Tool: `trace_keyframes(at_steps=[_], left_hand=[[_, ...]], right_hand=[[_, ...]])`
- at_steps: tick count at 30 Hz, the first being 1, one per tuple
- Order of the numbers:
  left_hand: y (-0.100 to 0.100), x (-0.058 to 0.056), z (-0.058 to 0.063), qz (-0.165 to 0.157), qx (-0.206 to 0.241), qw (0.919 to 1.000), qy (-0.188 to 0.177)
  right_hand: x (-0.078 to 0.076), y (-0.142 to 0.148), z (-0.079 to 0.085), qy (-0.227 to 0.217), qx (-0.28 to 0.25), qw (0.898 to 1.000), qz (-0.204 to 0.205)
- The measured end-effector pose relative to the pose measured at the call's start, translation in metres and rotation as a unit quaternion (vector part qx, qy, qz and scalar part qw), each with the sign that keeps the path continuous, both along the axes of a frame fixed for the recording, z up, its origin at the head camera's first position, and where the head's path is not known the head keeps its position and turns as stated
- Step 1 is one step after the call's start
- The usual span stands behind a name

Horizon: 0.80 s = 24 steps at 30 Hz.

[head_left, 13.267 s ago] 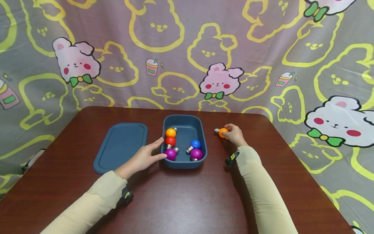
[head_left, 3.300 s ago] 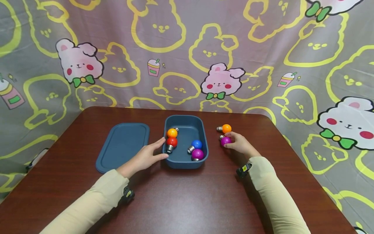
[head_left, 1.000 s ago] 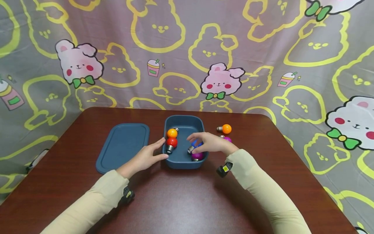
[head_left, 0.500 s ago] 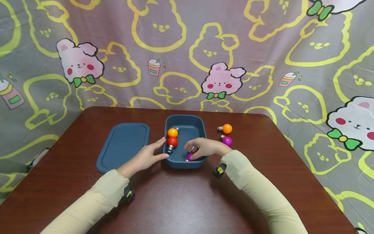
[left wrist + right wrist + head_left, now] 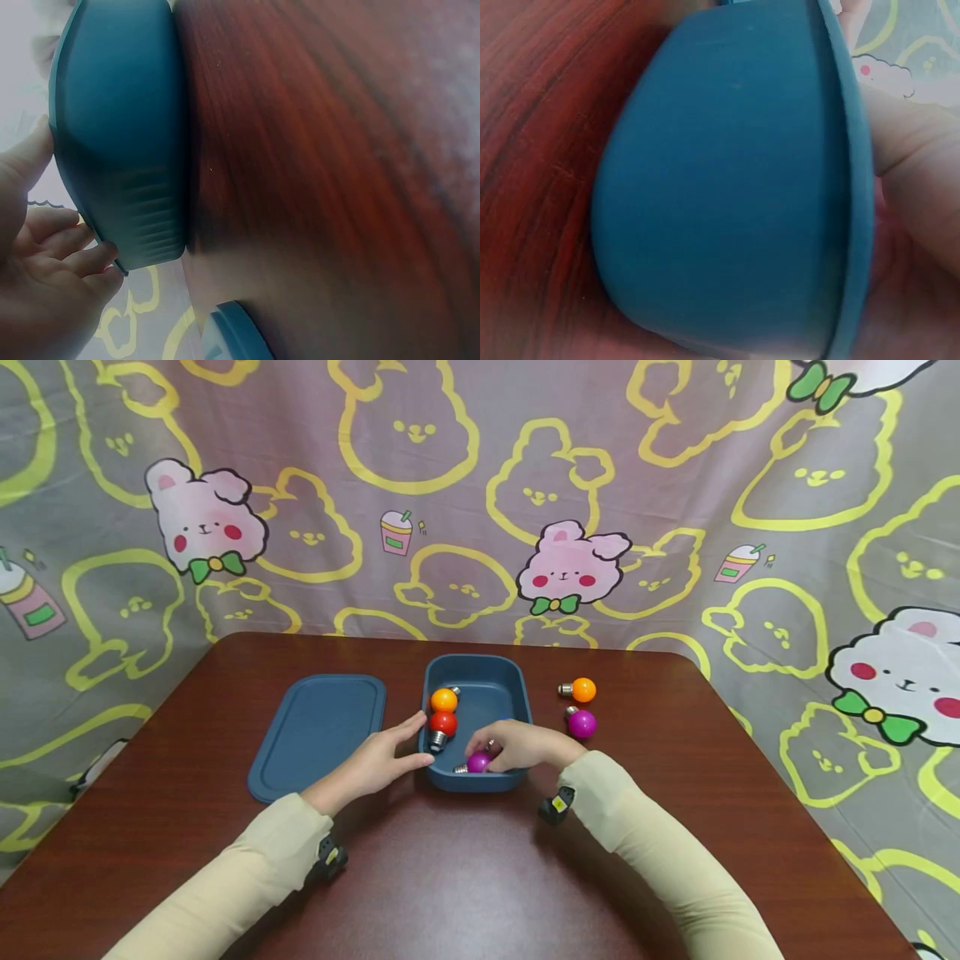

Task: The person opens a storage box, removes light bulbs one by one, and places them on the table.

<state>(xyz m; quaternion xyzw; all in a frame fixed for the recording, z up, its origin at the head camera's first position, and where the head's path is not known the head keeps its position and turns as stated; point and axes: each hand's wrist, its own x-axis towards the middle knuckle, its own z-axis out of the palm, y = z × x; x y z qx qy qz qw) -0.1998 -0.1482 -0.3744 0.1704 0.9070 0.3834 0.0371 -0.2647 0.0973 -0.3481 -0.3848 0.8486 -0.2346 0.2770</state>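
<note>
A deep blue-grey box (image 5: pixel 480 783) holds several coloured light bulbs. My right hand (image 5: pixel 517 745) reaches over the box's right wall, its fingers bent round a purple light bulb (image 5: pixel 478 763) near the front wall; the bulb's metal base points left. A blue bulb is nearly hidden behind that hand. Along the left wall lie an orange bulb (image 5: pixel 444 700) and a red bulb (image 5: pixel 442 724). My left hand (image 5: pixel 373 766) has its fingers and thumb spread, the tips touching the left rim, also seen on the box wall (image 5: pixel 120 112) in the left wrist view.
On the table (image 5: pixel 450 877), right of the box, lie another orange bulb (image 5: pixel 583 690) and another purple bulb (image 5: pixel 582 723). A flat blue-grey lid (image 5: pixel 318 735) lies to the left. A patterned curtain (image 5: pixel 465 485) hangs behind the table.
A purple bulb from the box's left side now lies on the table at right. My right hand has come back into the box, and the other purple bulb has moved left with it.
</note>
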Motion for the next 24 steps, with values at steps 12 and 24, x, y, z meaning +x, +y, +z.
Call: trace_keyframes(at_steps=[12, 24], left_hand=[[0.000, 0.000, 0.000, 0.000, 0.002, 1.0000, -0.004], [-0.001, 0.000, 0.000, -0.006, 0.005, 1.0000, 0.003]], right_hand=[[-0.010, 0.037, 0.026, 0.066, -0.104, 0.988, -0.096], [-0.025, 0.128, 0.044, 0.120, -0.181, 0.941, -0.258]])
